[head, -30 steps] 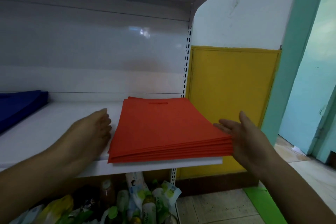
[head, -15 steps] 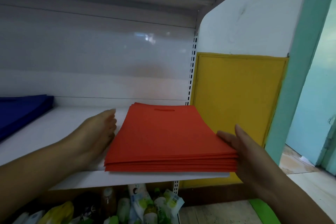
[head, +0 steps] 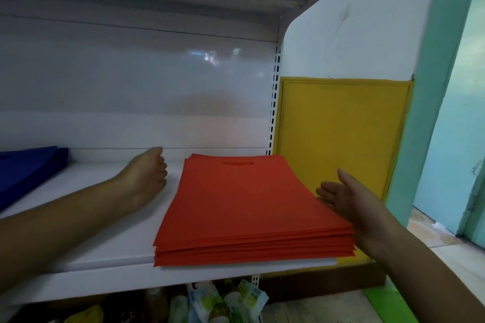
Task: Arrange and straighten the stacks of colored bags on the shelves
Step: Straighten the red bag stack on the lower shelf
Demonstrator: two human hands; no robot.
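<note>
A stack of flat red bags (head: 244, 204) lies at the right end of the white shelf (head: 110, 238), its front edges slightly fanned. My right hand (head: 349, 202) is flat and open, palm pressed against the stack's right edge. My left hand (head: 147, 176) rests on the shelf a little left of the stack, fingers loosely curled, a small gap between it and the bags. A stack of dark blue bags (head: 29, 168) sits at the far left of the same shelf.
Another shelf overhangs above. A slotted upright (head: 274, 113) marks the shelf's right end, next to a yellow wall panel (head: 341, 134). Packaged goods (head: 215, 301) crowd the space below. A doorway and tiled floor lie to the right.
My left hand has slid farther back along the shelf and off the stack's left edge. My right hand stays against the right edge, shifted slightly forward. The camera has tilted and moved closer.
</note>
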